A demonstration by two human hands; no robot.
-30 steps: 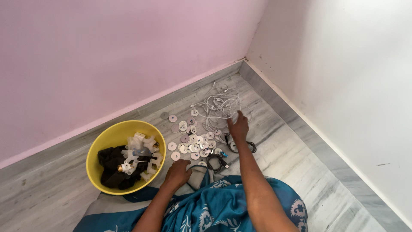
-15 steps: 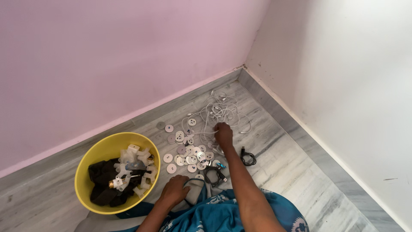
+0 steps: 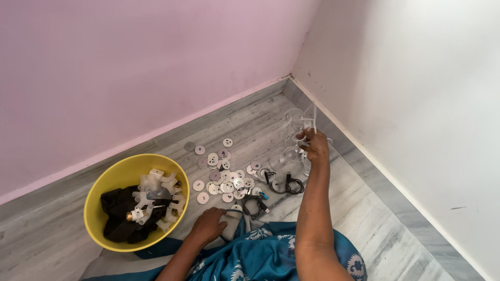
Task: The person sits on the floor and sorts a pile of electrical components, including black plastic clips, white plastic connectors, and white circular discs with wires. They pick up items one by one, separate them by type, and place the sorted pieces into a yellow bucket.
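Item: my right hand (image 3: pixel 314 145), raised near the corner of the room, fingers clenched around a bundle of white cables (image 3: pixel 295 136) that hangs down toward the floor (image 3: pixel 364 208). Item: my left hand (image 3: pixel 208 225), palm down on a small grey piece beside the blue cloth (image 3: pixel 271 257); I cannot tell its grip. Item: round metal discs (image 3: pixel 224 177) scattered on the floor. Item: black cables (image 3: pixel 286 183) beside them. Item: yellow bowl (image 3: pixel 112 179) of white plastic parts (image 3: pixel 156 195), left.

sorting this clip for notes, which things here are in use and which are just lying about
In use:
- right hand lifting a tangle of white wires
- left hand resting on the floor by the round metal discs

Lying about:
- yellow bowl with white plastic parts and black cloth
- black cables
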